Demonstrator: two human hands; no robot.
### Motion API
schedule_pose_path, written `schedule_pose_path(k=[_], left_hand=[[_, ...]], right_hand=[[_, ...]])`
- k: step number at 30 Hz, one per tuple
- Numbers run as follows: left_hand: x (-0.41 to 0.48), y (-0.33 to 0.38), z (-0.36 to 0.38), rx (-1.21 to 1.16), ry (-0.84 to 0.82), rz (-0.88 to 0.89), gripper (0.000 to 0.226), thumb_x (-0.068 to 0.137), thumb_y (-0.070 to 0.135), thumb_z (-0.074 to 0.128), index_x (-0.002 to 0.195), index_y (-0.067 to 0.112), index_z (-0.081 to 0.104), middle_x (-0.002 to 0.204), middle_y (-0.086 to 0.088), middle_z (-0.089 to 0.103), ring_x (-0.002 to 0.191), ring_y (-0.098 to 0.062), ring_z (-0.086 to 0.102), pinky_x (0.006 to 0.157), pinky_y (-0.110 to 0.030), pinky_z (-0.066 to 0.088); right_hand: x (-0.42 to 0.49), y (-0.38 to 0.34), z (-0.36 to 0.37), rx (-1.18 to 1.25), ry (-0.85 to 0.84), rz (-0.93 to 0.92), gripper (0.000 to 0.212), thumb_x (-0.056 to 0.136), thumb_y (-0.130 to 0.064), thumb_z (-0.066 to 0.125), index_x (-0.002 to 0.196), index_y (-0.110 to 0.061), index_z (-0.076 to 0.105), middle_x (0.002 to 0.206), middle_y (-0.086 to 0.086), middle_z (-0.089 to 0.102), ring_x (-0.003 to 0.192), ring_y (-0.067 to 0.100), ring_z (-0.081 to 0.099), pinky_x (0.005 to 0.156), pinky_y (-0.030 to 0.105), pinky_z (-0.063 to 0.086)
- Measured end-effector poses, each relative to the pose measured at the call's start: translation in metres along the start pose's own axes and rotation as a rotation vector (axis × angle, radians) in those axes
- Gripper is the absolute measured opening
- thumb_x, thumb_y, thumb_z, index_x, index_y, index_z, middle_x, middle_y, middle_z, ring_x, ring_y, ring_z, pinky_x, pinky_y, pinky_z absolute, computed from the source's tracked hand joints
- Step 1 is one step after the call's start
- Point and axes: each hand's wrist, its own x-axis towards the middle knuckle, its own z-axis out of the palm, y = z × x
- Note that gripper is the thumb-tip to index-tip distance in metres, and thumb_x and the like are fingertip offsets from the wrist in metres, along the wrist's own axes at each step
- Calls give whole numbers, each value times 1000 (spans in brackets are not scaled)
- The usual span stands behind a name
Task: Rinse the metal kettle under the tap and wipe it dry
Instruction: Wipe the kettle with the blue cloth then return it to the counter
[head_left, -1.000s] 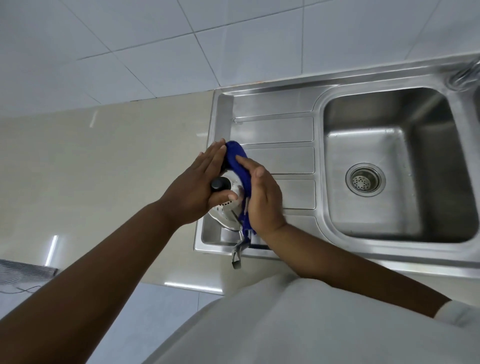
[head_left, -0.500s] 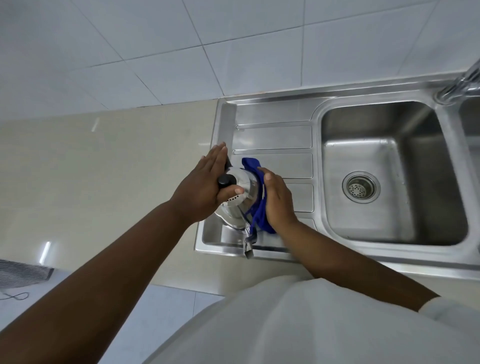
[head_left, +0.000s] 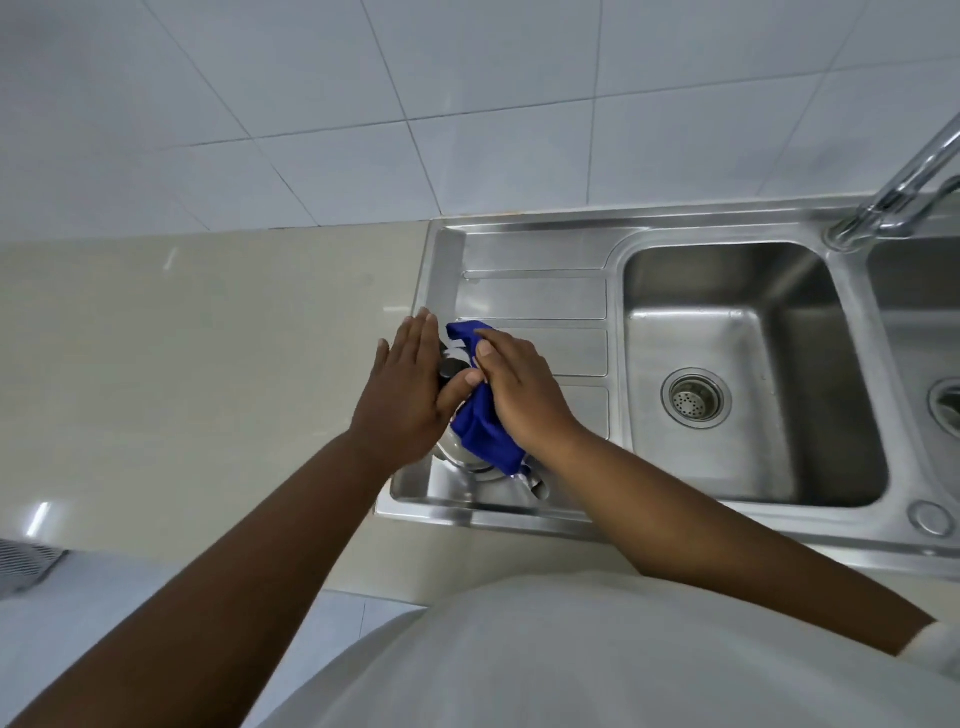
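Observation:
The metal kettle (head_left: 457, 451) stands on the steel drainboard (head_left: 535, 296) left of the sink, mostly hidden under my hands. Only its lower shiny rim, a black lid knob (head_left: 451, 370) and a bit of its handle near the front edge show. My left hand (head_left: 410, 387) lies flat over the kettle's left side and top, thumb by the knob. My right hand (head_left: 519, 392) presses a blue cloth (head_left: 483, 423) against the kettle's right side; the cloth sticks out above and below that hand.
The sink basin (head_left: 753, 374) with a round drain lies to the right, a second basin (head_left: 930, 332) beyond it. The tap (head_left: 904, 192) rises at the upper right; no water runs. A beige counter (head_left: 208, 353) stretches left, with a tiled wall behind.
My right hand has slid the blue cloth around the kettle, from its top down its right side and back over it. The left hand has stayed on the kettle. The view has shifted.

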Motion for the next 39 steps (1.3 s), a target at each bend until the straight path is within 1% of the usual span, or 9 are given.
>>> schedule_pose_path(k=[4,7,16,21,24,27,29,34,39], left_hand=[[12,-28,-25,221,-145,278,97,84,78,6,152,8,10,161,-9,9,149,-17,3,122,-39,8],[20,-41,-33,315,-181,378,92,87,75,12,152,10,11,161,-9,9,148,-16,3,120,-31,4],[4,-28,-15,229,-65,262,93,88,72,5,150,4,21,159,-13,16,148,-22,14,121,-42,15],[-11,-19,-2,172,3,160,84,90,60,17,148,-1,24,158,-17,19,147,-28,17,119,-48,18],[-15,-11,9,191,0,88,88,84,57,20,149,-1,17,159,-19,12,148,-30,10,121,-45,10],[-13,-3,16,228,8,4,74,96,42,35,150,-1,10,159,-20,7,148,-31,7,120,-42,5],[-14,-1,16,271,10,2,72,98,37,39,150,-1,8,160,-20,6,149,-31,6,121,-43,5],[-18,-1,3,292,3,55,93,83,66,-12,152,8,9,161,-11,8,149,-24,5,121,-43,3],[-12,-11,-11,345,-5,259,84,90,66,-2,153,11,7,161,-5,3,149,-18,-4,122,-40,1]], right_hand=[[15,2,-3,-43,-10,107,37,89,-68,26,84,-53,60,95,-5,66,97,24,61,93,56,46],[20,-1,-2,62,-80,183,39,91,-63,32,69,-45,58,82,-3,65,87,25,62,95,56,47],[20,-19,-8,-11,-202,275,45,101,-53,26,116,-25,58,115,3,63,105,23,58,88,37,40],[2,-24,9,51,-68,206,47,96,-51,30,120,-20,57,126,4,61,118,26,55,106,44,42],[-21,-25,27,135,85,179,50,98,-50,31,140,-29,46,160,-1,32,151,22,20,123,50,18],[-51,-21,33,129,189,106,48,104,-42,28,150,-32,33,167,-10,9,154,13,-1,125,48,6],[-58,-11,36,122,251,27,54,98,-49,23,150,-36,33,166,-12,11,154,9,3,125,46,8],[-46,13,33,95,305,-45,62,93,-58,18,149,-36,35,162,-10,25,151,7,17,125,41,16],[-35,21,22,156,250,-63,53,98,-45,29,146,-27,44,154,-7,42,145,10,33,122,42,26]])
